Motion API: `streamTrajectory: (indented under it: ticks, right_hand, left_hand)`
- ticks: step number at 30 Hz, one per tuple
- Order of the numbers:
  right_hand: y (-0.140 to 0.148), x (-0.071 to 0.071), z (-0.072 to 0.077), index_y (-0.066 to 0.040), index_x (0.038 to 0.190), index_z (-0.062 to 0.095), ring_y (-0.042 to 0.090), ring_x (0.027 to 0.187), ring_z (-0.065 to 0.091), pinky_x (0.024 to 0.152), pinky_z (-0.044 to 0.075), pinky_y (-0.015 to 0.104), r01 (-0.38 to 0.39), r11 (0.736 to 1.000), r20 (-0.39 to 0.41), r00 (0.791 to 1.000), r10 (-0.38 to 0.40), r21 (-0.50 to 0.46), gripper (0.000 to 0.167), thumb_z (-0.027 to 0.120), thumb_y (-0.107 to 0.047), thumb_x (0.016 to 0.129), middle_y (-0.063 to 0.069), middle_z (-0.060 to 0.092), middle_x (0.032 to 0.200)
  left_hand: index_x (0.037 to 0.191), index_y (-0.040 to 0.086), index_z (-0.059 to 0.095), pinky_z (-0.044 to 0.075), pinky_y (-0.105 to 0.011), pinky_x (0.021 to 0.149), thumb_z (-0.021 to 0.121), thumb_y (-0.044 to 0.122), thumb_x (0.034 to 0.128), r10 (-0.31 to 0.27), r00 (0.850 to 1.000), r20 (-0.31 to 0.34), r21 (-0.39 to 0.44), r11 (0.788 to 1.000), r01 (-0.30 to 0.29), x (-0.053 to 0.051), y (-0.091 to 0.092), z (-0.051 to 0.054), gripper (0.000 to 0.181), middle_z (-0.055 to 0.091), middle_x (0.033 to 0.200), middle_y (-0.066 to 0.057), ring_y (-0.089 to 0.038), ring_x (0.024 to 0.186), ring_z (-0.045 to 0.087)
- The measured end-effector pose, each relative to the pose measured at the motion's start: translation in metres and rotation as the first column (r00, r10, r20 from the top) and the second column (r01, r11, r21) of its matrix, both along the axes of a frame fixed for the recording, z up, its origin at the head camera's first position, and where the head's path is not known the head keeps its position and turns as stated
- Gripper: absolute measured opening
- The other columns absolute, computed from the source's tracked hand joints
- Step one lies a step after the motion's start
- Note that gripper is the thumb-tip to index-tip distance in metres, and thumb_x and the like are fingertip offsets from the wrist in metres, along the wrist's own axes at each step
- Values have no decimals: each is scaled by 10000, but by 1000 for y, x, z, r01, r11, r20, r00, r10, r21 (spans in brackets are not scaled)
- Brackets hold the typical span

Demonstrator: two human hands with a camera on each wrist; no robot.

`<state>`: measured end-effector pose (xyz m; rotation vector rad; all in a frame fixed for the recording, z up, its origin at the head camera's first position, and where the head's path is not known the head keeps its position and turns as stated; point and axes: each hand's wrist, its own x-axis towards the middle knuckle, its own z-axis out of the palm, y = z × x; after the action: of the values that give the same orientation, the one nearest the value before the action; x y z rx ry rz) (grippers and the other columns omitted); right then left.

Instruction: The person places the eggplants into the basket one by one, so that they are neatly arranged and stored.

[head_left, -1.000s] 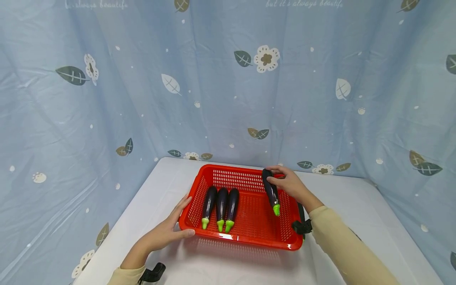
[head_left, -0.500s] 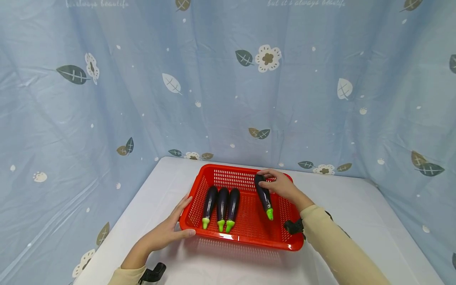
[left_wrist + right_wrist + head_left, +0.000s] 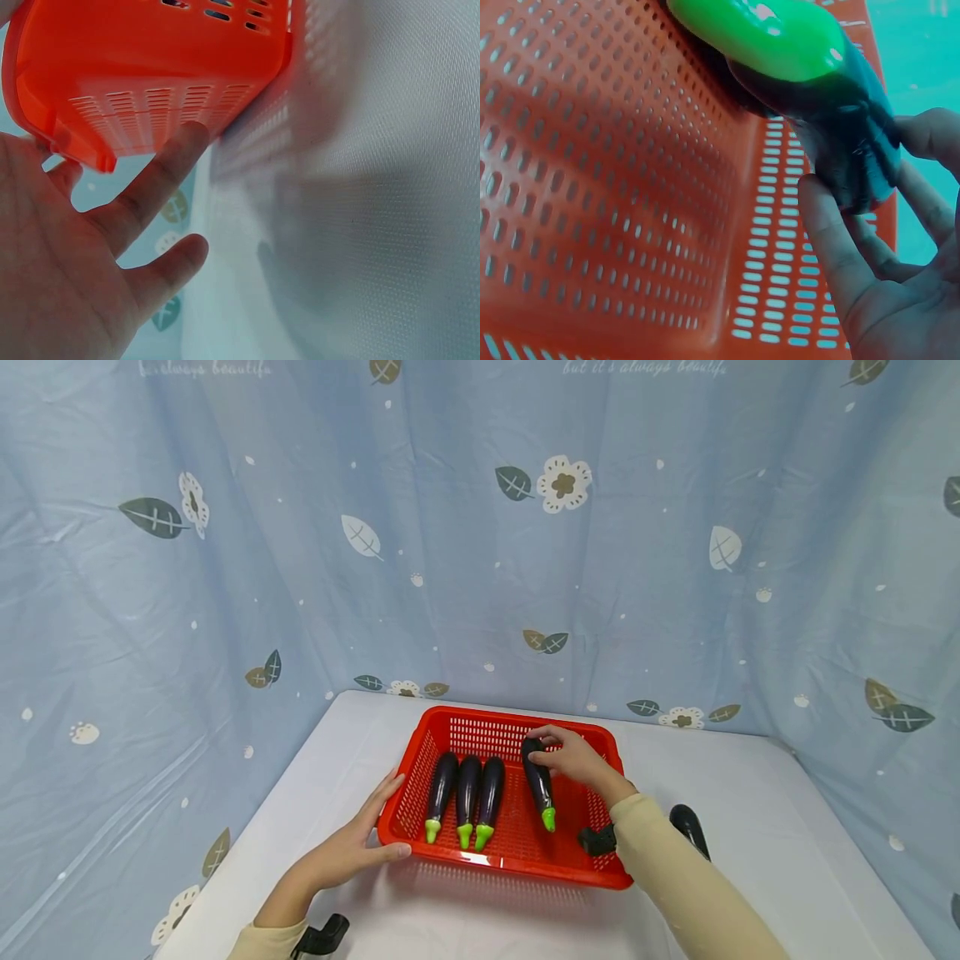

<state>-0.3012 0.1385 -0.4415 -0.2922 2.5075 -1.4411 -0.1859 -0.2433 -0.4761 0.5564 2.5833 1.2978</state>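
A red plastic basket with slotted walls stands on the white table. Three dark purple eggplants lie side by side in its left part, green stem ends toward me. My right hand pinches another eggplant by its upper end between thumb and fingers, over the middle of the basket. Its green stem end is close up in the right wrist view. My left hand rests against the basket's left front corner with spread fingers; the left wrist view shows straight fingers by the slotted wall.
One more eggplant lies on the table right of the basket, partly hidden by my right sleeve. A blue patterned curtain hangs behind and along the sides of the white table.
My right hand has carried its eggplant left and lower, from the basket's right side toward the middle. The eggplant on the table has come into sight. My left hand has stayed in place.
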Motion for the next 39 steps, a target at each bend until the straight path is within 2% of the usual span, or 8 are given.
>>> streamTrajectory:
  ticks: [5,12,18,22,28,34,39]
  right_hand:
    - [-9,0,-6,-76,1332,640,340,1016,673,816,609,439,8,1000,14,1000,-8,11,404,714,-151,942,246,570,1331]
    - [-18,-1,-16,-98,1275,685,282,983,651,780,607,395,15,998,26,1000,-17,57,361,736,-154,921,200,608,1294]
    - [-24,-2,-21,-80,1279,681,284,1025,630,777,596,379,17,997,44,999,-20,72,367,740,-145,923,209,595,1317]
    - [-27,-3,-24,-68,1293,673,252,941,630,750,591,369,10,997,55,998,-15,79,384,740,-142,921,219,583,1324]
    - [-29,-3,-26,-71,1306,664,242,754,646,724,594,370,-3,996,74,997,-4,93,400,748,-113,917,208,584,1250]
    - [-31,-1,-26,-64,1324,647,232,813,661,804,604,399,-23,996,108,994,13,87,432,751,-48,905,204,579,1270]
    - [-31,0,-26,-76,1324,652,240,850,661,816,596,387,-28,994,115,993,16,103,440,752,-35,898,217,571,1333]
  left_hand:
    - [1651,241,89,280,-765,1065,738,402,906,0,1000,-3,-2,1000,0,0,-1,-1,1001,-15,1712,-79,-464,1517,141]
    - [1651,243,91,262,-767,1073,739,395,908,-3,1000,-5,9,1000,3,0,-1,-2,997,-14,1711,-88,-462,1520,128]
    - [1650,259,81,272,-768,1067,738,391,912,-9,1000,-2,12,1000,9,0,-1,-2,998,-22,1711,-87,-470,1514,141]
    - [1650,257,81,283,-771,1057,735,398,912,-8,1000,-5,8,1000,8,0,-1,-2,996,-21,1711,-83,-478,1508,156]
    - [1651,248,82,272,-767,1068,736,400,910,-5,1000,-5,9,1000,5,0,0,-1,999,-21,1711,-92,-472,1512,147]
    - [1651,244,80,271,-768,1068,735,391,912,-8,1000,-3,15,1000,8,1,0,0,998,-24,1710,-95,-473,1512,143]
    - [1651,244,79,274,-771,1063,737,387,912,-7,1000,0,17,1000,7,1,-1,0,999,-24,1710,-98,-479,1509,145]
